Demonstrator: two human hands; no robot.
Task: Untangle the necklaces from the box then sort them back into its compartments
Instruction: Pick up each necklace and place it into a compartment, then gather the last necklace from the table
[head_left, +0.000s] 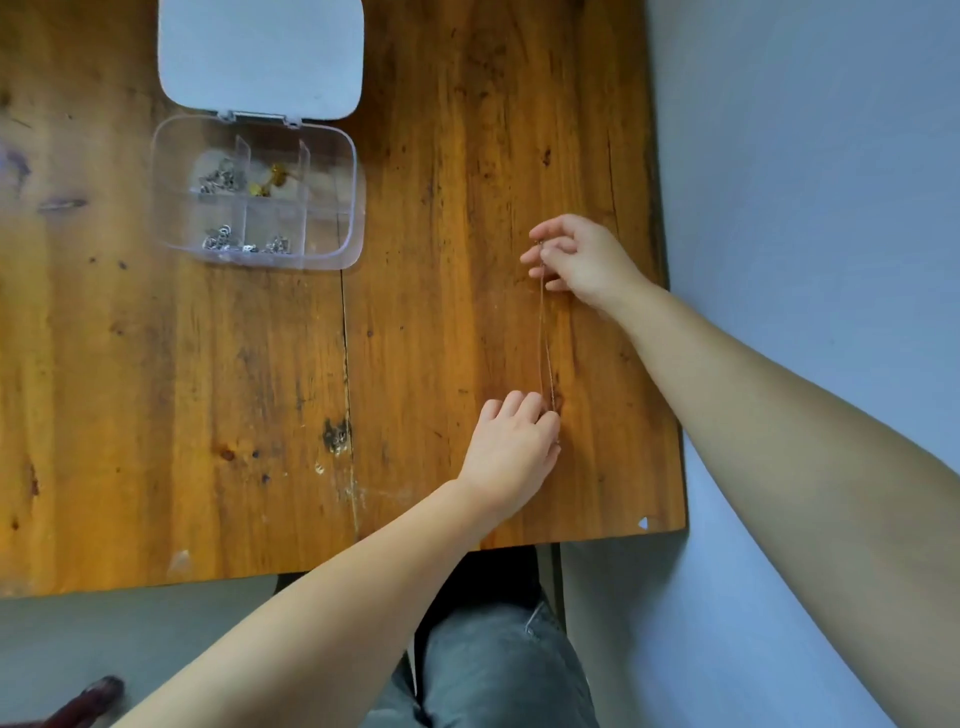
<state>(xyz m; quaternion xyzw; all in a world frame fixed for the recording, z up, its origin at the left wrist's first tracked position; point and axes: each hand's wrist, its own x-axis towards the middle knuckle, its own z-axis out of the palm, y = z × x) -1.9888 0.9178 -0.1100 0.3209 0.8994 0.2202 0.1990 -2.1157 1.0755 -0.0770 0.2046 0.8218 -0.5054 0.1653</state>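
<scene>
A thin chain necklace (544, 338) is stretched straight over the right side of the wooden table (208, 389). My right hand (582, 260) pinches its far end and my left hand (511, 447) pinches its near end. The clear plastic box (347, 156) lies open at the upper left, its white lid (260, 52) folded back. Silver jewellery (221, 176) sits in the top left compartment, a gold piece (270, 182) in the top middle one, and more silver pieces (244, 241) in the lower left and lower middle ones. The two right compartments look bare.
The table's right edge (670, 312) runs along a pale wall (805, 156), close to my right hand. Its near edge is just behind my left forearm. My leg in grey trousers (493, 660) shows below the table.
</scene>
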